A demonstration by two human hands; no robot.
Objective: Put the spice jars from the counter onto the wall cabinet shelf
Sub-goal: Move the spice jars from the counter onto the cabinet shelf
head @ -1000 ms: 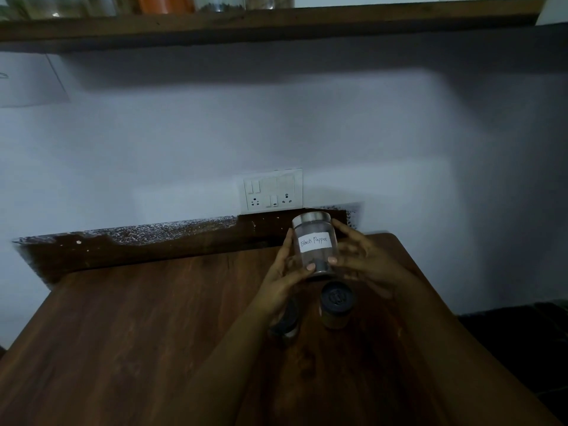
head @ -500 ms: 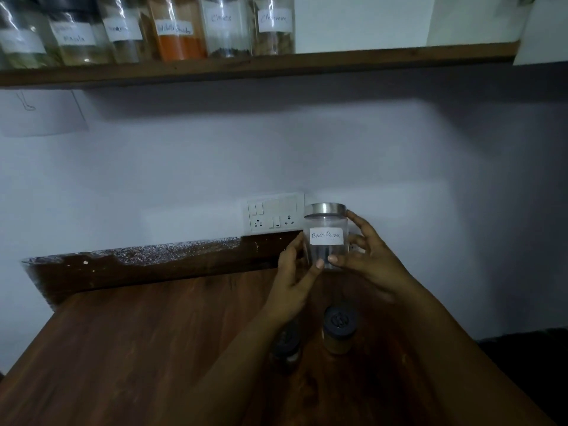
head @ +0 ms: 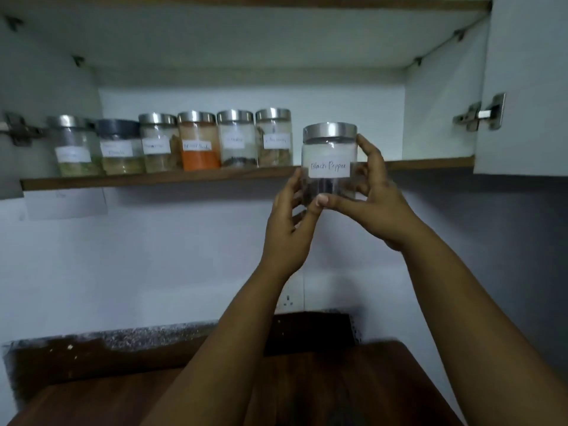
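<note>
A clear glass jar with a steel lid and a white label reading Black Pepper (head: 329, 155) is held up in front of the wall cabinet shelf (head: 153, 179), level with its front edge. My left hand (head: 289, 229) grips the jar's lower left side and my right hand (head: 373, 198) wraps its right side and bottom. The jar sits just right of a row of several labelled spice jars (head: 196, 142) standing on the shelf. The shelf's right part (head: 430, 162) is bare. The counter jars are hidden behind my arms.
An open cabinet door (head: 525, 87) with a metal hinge (head: 479, 113) hangs at the right. Another hinge (head: 18, 130) is on the left wall. Below lie a wooden counter (head: 92, 401), a dark backsplash strip (head: 123, 342) and a wall socket (head: 289, 299).
Both hands have lifted the Black Pepper jar from above the counter up to shelf height. The view has tilted upward, and the two jars on the counter are out of sight.
</note>
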